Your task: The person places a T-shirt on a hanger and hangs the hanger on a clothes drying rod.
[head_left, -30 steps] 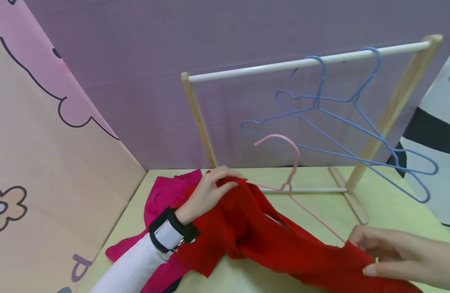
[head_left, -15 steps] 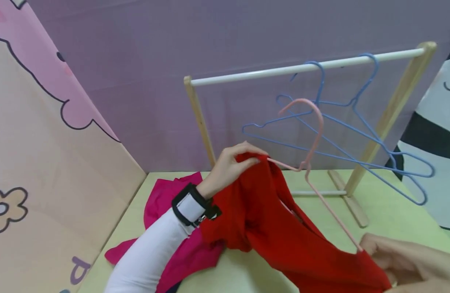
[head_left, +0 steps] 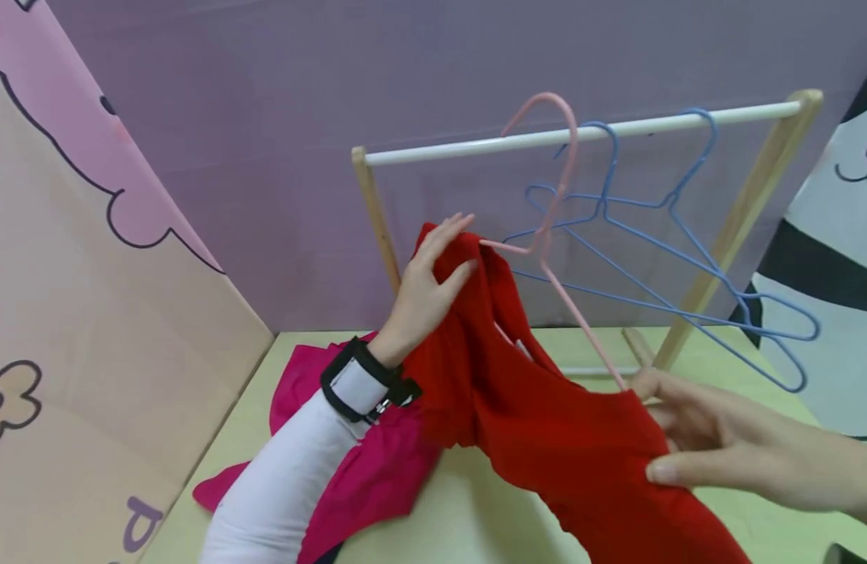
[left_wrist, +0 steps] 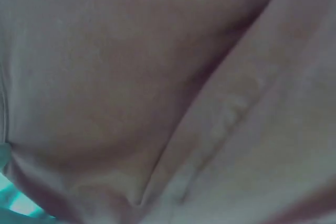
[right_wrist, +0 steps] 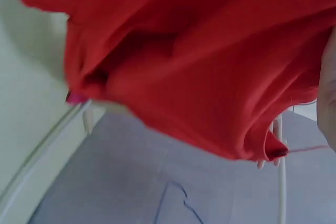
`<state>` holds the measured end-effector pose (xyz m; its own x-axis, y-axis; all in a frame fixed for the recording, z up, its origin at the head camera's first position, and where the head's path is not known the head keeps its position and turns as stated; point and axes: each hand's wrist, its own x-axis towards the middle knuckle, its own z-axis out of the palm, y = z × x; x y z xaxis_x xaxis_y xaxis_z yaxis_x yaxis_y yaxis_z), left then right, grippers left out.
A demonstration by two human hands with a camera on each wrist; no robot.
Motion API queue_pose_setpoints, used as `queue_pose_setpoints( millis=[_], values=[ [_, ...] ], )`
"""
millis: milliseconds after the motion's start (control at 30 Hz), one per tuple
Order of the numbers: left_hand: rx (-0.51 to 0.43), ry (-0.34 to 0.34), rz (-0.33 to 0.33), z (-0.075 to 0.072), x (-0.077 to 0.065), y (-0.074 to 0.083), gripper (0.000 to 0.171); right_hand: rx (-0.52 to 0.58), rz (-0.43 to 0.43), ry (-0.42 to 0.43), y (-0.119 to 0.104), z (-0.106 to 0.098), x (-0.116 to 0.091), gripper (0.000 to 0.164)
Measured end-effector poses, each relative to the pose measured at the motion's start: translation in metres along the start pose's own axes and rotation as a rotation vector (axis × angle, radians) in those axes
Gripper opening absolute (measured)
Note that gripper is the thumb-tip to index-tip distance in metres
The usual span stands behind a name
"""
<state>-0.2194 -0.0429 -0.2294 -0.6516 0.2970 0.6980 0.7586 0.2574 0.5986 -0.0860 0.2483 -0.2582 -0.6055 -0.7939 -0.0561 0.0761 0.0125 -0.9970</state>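
Observation:
A red shirt (head_left: 532,423) hangs on a pink hanger (head_left: 581,325), whose neck rises out of the collar opening. The hanger's hook overlaps the rack's white rail (head_left: 468,147) in the head view. At the shirt's left shoulder, my left hand (head_left: 422,294) touches the cloth with straight fingers, thumb spread apart. My right hand (head_left: 715,446) pinches the other shoulder, thumb in front and bent fingers by the hanger's end. Red cloth (right_wrist: 210,77) fills much of the right wrist view, with left fingertips (right_wrist: 275,161) peeking past it. Close, dim cloth (left_wrist: 105,77) covers the left wrist view.
Two blue hangers (head_left: 605,168) hang on the rail, right of the pink hook. The rack's wooden right post (head_left: 729,227) stands behind my right hand. A magenta garment (head_left: 377,486) lies on the pale yellow table (head_left: 489,509), under my left forearm.
Both hands have raised the shirt and hanger, bringing the pink hook up from below the rail to its height. My left fingers have straightened away from the thumb.

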Motion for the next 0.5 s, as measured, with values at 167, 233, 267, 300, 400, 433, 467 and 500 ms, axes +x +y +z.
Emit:
queue_pose_setpoints(
  millis=[167,233,267,300,400,433,467,500],
  values=[
    [0.043,-0.003,-0.114,-0.013,-0.008,-0.011,0.053,-0.058,-0.23,-0.141,-0.021,0.011,0.033,0.039],
    [0.031,-0.014,-0.146,-0.017,-0.013,-0.016,0.052,-0.099,-0.291,-0.149,-0.031,0.014,0.043,0.039],
    [0.021,-0.017,-0.16,-0.019,-0.016,-0.018,0.051,-0.112,-0.297,-0.129,-0.037,0.016,0.047,0.038],
    [0.011,-0.02,-0.174,-0.022,-0.019,-0.02,0.05,-0.122,-0.302,-0.112,-0.042,0.017,0.05,0.037],
    [-0.042,-0.023,-0.216,-0.027,-0.03,-0.027,0.044,-0.165,-0.326,-0.046,-0.054,0.018,0.059,0.034],
    [-0.051,-0.017,-0.229,-0.029,-0.034,-0.029,0.042,-0.166,-0.334,-0.029,-0.057,0.017,0.061,0.033],
    [-0.055,-0.011,-0.238,-0.031,-0.038,-0.031,0.039,-0.165,-0.339,-0.007,-0.06,0.016,0.064,0.032],
    [-0.055,-0.004,-0.248,-0.032,-0.042,-0.033,0.037,-0.169,-0.354,0.005,-0.063,0.015,0.067,0.031]
  ],
)
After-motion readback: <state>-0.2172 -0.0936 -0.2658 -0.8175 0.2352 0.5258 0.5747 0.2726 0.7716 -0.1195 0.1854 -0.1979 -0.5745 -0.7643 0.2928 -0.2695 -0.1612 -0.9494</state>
